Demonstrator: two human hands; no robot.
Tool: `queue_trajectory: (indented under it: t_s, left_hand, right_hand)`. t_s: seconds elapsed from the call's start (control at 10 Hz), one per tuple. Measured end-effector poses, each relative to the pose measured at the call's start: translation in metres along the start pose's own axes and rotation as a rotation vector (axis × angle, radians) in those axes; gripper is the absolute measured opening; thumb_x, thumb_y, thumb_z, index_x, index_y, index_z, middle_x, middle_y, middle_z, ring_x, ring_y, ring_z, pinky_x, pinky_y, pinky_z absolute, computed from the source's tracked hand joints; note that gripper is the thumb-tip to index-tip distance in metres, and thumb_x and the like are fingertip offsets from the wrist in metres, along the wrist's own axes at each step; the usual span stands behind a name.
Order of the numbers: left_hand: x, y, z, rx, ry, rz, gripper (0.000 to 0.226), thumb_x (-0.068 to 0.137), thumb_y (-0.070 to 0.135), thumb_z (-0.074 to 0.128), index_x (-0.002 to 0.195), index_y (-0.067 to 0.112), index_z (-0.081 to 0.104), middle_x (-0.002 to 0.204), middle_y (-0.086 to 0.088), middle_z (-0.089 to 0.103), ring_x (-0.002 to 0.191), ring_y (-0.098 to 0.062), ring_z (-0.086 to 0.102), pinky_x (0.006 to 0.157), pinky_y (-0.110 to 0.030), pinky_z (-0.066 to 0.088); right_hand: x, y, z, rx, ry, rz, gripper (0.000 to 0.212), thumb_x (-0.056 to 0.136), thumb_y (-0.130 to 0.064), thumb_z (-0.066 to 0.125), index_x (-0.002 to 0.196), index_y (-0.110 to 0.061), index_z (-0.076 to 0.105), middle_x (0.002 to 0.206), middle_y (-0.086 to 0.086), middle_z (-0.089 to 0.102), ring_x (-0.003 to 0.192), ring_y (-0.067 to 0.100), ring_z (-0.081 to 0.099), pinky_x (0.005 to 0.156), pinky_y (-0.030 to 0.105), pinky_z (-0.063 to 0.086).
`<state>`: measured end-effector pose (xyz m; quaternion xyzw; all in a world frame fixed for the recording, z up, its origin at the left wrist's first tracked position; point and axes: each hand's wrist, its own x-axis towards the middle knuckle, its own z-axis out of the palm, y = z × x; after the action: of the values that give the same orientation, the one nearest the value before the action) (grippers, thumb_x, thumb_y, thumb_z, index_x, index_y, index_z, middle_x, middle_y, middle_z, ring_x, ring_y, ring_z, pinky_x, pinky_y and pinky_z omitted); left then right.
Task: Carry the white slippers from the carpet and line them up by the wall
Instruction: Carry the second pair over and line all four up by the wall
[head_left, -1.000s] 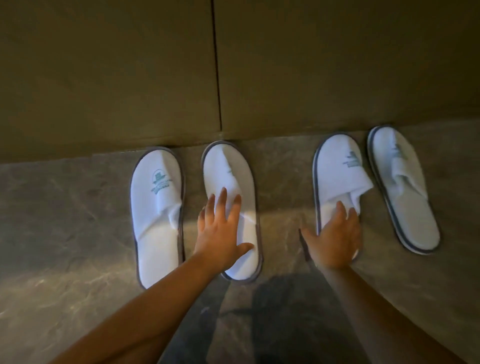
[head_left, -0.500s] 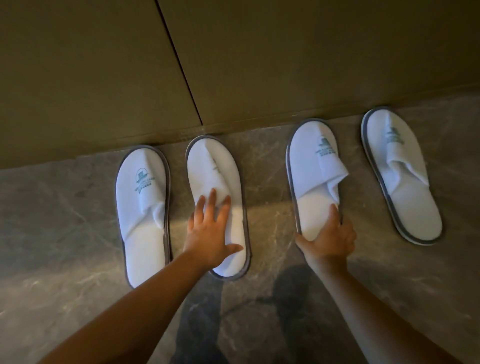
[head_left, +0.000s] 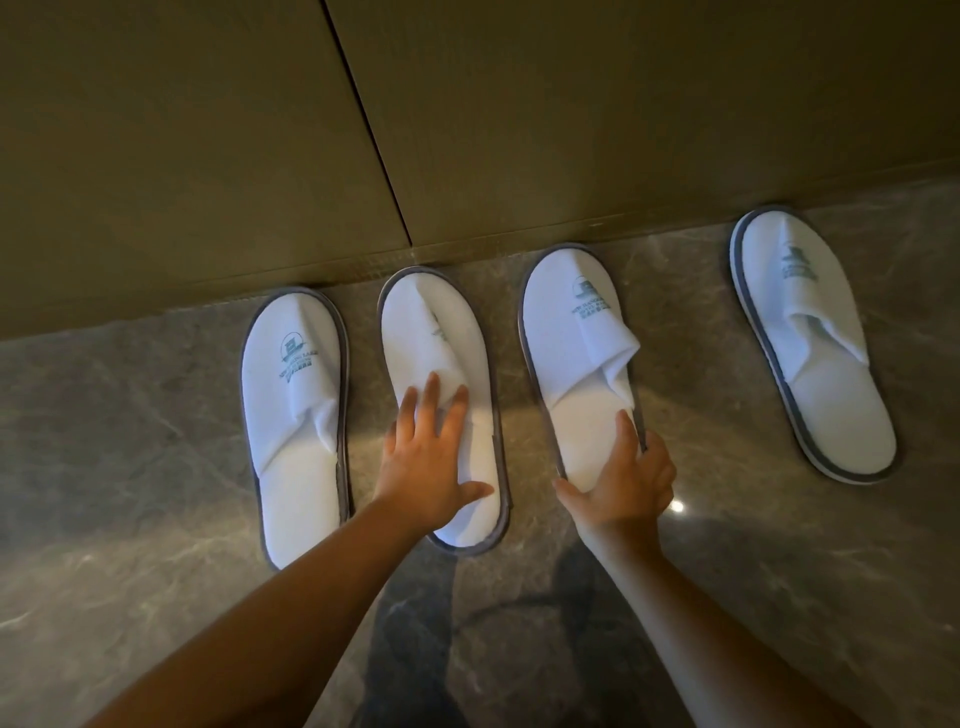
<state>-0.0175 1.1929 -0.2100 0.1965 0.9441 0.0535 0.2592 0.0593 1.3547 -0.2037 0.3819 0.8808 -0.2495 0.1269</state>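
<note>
Several white slippers with grey soles lie on the stone floor, toes against the wall (head_left: 467, 130). The leftmost slipper (head_left: 293, 415) and the second slipper (head_left: 436, 332) sit close together. My left hand (head_left: 426, 462) lies flat on the second slipper with its fingers spread. My right hand (head_left: 623, 483) grips the heel end of the third slipper (head_left: 576, 353), thumb on its left edge and fingers on its right. The fourth slipper (head_left: 810, 353) lies apart at the right, angled a little, untouched.
The grey marble floor (head_left: 130, 441) runs along a brown panelled wall with a vertical seam. A wide gap of floor separates the third and fourth slippers. Shadows of my arms fall on the floor near the bottom.
My right hand has slid the third slipper leftward, closer to the second one, so its gap to the fourth has widened. My left hand stays on the second slipper.
</note>
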Motion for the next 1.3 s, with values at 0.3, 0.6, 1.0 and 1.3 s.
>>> queue_trajectory:
  t_s: [0.3,0.6,1.0,1.3]
  left_hand:
    - [0.001,0.0,0.0,0.006,0.003,0.004,0.106,0.068,0.064,0.056,0.139,0.027,-0.013,0.154,-0.006,-0.019,0.14,-0.033,-0.015,0.113,-0.051,0.007]
    - [0.001,0.0,0.0,0.004,0.014,0.003,0.107,0.066,0.065,0.057,0.139,0.028,-0.012,0.154,-0.005,-0.017,0.14,-0.033,-0.014,0.113,-0.051,0.006]
    - [0.002,0.018,-0.009,-0.031,0.175,0.038,0.097,0.066,0.063,0.058,0.141,0.027,0.008,0.156,-0.007,-0.003,0.142,-0.033,-0.004,0.111,-0.049,-0.003]
    - [0.033,0.088,-0.004,-0.101,0.079,0.226,0.098,0.069,0.063,0.054,0.138,0.035,-0.01,0.155,-0.002,-0.012,0.142,-0.03,-0.009,0.113,-0.046,0.0]
  right_hand:
    - [0.003,0.002,0.001,0.005,0.022,0.025,0.097,0.063,-0.04,0.075,0.138,-0.02,0.017,0.144,0.018,0.026,0.129,0.034,0.028,0.106,0.05,0.032]
    - [0.002,0.0,0.003,0.0,0.009,0.023,0.097,0.064,-0.04,0.075,0.138,-0.022,0.015,0.145,0.017,0.025,0.13,0.034,0.027,0.107,0.05,0.032]
    - [0.001,0.003,-0.003,-0.034,0.039,-0.046,0.095,0.067,-0.048,0.069,0.14,-0.02,0.015,0.146,0.016,0.025,0.131,0.032,0.028,0.108,0.046,0.03]
    - [0.047,0.059,-0.062,0.034,0.255,0.024,0.079,0.072,-0.036,0.068,0.137,-0.011,0.028,0.146,0.021,0.029,0.135,0.036,0.026,0.109,0.05,0.023]
